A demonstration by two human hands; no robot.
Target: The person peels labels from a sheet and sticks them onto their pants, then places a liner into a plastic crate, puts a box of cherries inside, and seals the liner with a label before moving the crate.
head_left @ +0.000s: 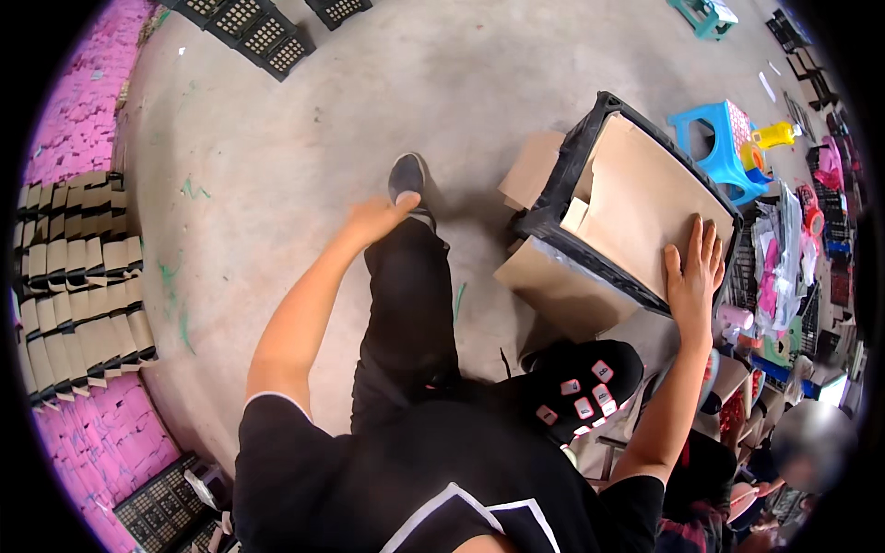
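Observation:
My right hand (pixel 696 276) lies flat, fingers spread, on a brown cardboard sheet (pixel 645 198) that covers the top of a black plastic crate (pixel 546 198). Cardboard flaps (pixel 562 290) stick out past the crate's near and left sides. Over my left leg, just by the dark shoe (pixel 406 175), hovers my left hand (pixel 380 219). Its thumb side is stretched out and nothing shows in it, though most of its fingers are hidden. Several small white tags with red edges (pixel 584 408) sit on my right trouser leg.
Right of the crate stand a blue stool (pixel 714 138) and a yellow bottle (pixel 774 135). Stacked black crates with cardboard (pixel 83 286) line the left, beside pink bundles (pixel 101 442). More black crates (pixel 244 32) are at the far left. Another person (pixel 701 479) sits at lower right.

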